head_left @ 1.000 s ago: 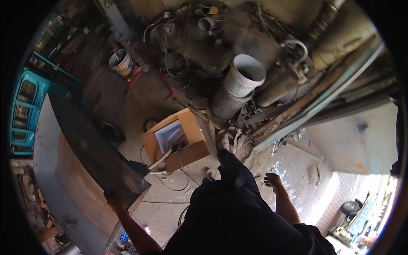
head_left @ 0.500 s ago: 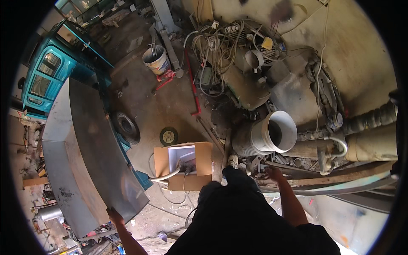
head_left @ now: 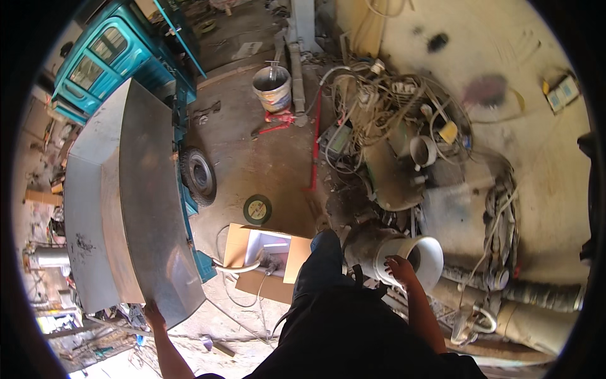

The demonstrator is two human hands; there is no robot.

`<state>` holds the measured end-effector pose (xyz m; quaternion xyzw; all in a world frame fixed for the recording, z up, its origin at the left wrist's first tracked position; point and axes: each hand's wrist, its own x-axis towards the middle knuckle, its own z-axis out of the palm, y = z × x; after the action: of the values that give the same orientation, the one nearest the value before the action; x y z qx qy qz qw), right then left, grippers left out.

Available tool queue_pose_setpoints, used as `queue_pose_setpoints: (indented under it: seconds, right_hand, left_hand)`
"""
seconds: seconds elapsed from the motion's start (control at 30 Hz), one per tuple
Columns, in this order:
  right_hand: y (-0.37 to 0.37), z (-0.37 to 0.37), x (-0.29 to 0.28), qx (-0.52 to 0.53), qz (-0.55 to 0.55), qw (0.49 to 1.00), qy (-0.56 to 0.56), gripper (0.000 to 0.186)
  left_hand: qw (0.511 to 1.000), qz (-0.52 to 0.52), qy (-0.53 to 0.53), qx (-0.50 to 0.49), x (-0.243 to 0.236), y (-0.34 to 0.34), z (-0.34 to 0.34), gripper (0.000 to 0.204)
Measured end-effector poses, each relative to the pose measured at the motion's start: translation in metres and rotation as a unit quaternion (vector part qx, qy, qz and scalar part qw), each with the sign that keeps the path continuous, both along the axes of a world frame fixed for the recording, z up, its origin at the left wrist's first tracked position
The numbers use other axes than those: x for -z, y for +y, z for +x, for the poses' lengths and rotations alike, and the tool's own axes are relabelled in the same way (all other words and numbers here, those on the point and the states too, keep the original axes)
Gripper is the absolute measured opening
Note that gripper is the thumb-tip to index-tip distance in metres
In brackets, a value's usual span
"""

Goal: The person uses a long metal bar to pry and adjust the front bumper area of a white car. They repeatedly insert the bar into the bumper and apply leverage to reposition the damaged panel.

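Observation:
My left hand is closed on the near edge of a large bent sheet metal panel, its thumb side by the dark upper face. The panel stretches away from me along the left, beside a teal vehicle cab. My right hand holds nothing and its fingers are apart. It hangs over the rim of a white bucket, which lies tilted at the mouth of a grey drum; I cannot tell whether it touches.
Ahead sit an open cardboard box with a cabled tool in it, a green disc and a wheel. Farther off are a paint-stained bucket, a red bar and tangled hoses. Pipes lie at the right.
My body and view have turned and moved forward. My left hand stays at the panel's near edge. My right hand has come up from beside the scrap to the white bucket's rim.

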<state>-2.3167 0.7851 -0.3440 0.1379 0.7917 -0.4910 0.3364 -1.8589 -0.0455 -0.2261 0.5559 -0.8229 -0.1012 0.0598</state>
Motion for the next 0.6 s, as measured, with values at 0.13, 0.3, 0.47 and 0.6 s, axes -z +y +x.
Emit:
queue_pose_setpoints:
  seconds: [0.13,0.3,0.47,0.6]
  right_hand:
    - [-0.02,-0.062,-0.006,0.05,-0.007,0.999,-0.015,0.042]
    - [-0.08,-0.185,-0.017,0.073,-0.077,0.994,0.011,0.042]
    - [-0.182,-0.347,-0.015,0.034,-0.072,0.997,0.009,0.046]
    - [-0.271,-0.468,0.002,-0.078,0.017,0.996,-0.026,0.052]
  left_hand:
    - [0.994,0.058,0.089,-0.025,-0.002,0.007,0.0,0.051]
    - [0.993,0.048,0.074,-0.079,0.0,0.026,-0.009,0.055]
    - [0.984,0.017,-0.029,-0.173,-0.009,0.035,-0.015,0.073]
    - [0.901,0.073,-0.247,-0.349,-0.021,0.041,-0.032,0.102]
